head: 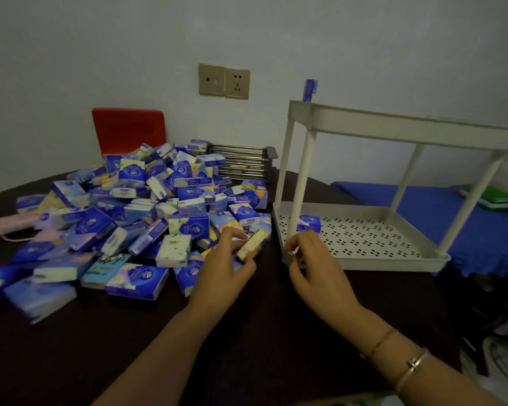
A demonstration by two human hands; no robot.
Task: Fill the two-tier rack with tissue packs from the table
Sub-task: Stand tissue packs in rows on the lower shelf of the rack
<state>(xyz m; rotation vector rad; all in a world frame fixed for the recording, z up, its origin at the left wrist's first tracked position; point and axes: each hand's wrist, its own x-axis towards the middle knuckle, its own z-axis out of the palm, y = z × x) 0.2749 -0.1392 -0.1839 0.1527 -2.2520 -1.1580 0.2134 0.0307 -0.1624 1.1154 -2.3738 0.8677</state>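
A large heap of blue and white tissue packs [135,200] covers the left half of the dark table [270,312]. The white two-tier rack [364,259] stands on the right. One blue pack [309,223] lies in its perforated lower tray, at the near left corner. Another pack [309,89] stands upright on the upper tier's far left corner. My left hand [223,271] grips a pale tissue pack [252,243] at the heap's right edge. My right hand [311,262] hovers by the rack's front left corner, fingers curled and holding nothing.
A red chair back [128,131] rises behind the heap. A metal wire rack [242,161] lies at the table's far edge. To the right, beyond the table, is a blue-covered surface [467,224] with green items. A wall socket [224,81] is mounted above.
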